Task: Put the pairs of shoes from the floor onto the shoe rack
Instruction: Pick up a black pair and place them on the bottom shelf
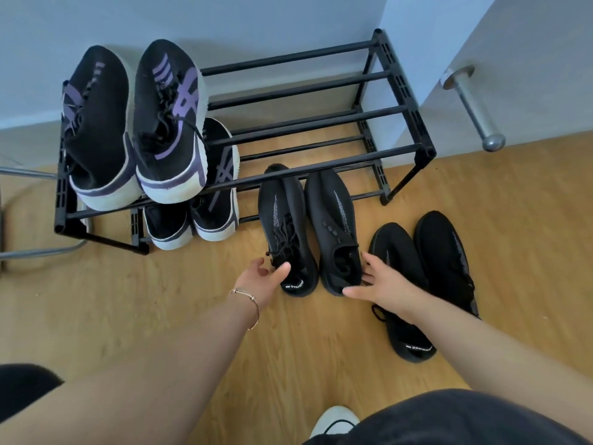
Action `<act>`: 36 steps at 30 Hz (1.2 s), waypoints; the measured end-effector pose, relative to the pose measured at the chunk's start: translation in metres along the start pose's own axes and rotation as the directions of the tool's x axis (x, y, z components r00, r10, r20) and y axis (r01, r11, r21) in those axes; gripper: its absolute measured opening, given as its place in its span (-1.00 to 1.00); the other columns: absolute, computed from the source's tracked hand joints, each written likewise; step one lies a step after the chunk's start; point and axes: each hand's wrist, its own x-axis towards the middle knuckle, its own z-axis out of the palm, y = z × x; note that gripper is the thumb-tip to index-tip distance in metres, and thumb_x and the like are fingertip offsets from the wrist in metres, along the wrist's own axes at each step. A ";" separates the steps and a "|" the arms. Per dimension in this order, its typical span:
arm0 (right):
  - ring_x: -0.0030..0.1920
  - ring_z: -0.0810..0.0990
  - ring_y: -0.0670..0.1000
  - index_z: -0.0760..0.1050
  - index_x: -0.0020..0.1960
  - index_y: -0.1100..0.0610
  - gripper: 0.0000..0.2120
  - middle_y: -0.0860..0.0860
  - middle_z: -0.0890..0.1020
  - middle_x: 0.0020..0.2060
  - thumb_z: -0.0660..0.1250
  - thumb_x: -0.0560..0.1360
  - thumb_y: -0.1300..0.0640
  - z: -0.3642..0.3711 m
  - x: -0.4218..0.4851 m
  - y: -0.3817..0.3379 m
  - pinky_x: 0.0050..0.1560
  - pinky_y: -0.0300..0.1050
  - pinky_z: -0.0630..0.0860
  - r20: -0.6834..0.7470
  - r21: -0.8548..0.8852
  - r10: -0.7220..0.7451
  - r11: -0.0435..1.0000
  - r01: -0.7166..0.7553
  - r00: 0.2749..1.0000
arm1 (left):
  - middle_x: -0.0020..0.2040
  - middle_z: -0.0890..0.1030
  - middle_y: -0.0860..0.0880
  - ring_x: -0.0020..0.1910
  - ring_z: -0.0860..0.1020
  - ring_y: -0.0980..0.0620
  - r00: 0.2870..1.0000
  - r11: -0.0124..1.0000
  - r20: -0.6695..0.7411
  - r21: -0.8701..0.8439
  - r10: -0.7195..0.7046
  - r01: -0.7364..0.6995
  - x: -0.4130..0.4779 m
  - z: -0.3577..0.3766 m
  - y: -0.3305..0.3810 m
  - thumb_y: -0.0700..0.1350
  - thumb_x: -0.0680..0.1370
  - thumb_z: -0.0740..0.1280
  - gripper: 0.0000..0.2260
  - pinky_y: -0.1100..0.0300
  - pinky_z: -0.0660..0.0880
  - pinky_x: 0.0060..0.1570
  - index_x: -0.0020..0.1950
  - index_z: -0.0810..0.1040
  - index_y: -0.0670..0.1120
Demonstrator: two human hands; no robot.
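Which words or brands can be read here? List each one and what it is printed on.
Heel tab of the left all-black shoe: white lettering, too blurred to read.
Heel tab of the far-right pair's near shoe: white lettering, too blurred to read.
Purple-striped sneakers: stripe pattern only, no words visible.

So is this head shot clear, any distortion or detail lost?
Head view: sharp enough, soft even light. Wide-angle bends the rack bars and door handle. The black shoes lose detail in their dark knit. Both hands, left and right, are open.

Pale blue wall (224, 20) beyond hands; wood-look floor (160, 300) beneath; white door (529, 59) with metal handle (471, 107) far right.
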 end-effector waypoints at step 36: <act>0.29 0.46 0.02 0.37 0.48 -0.03 -0.33 0.00 0.43 0.30 0.54 0.43 0.02 -0.019 0.054 -0.079 0.30 -0.07 0.41 -0.360 -0.173 -0.354 0.935 0.311 0.863 | -0.07 0.71 -0.01 -0.04 0.71 -0.05 0.969 0.982 -0.169 -0.033 0.178 -0.186 0.059 -0.002 0.087 0.03 0.39 0.54 -0.63 -0.01 0.62 0.13 0.17 0.62 0.03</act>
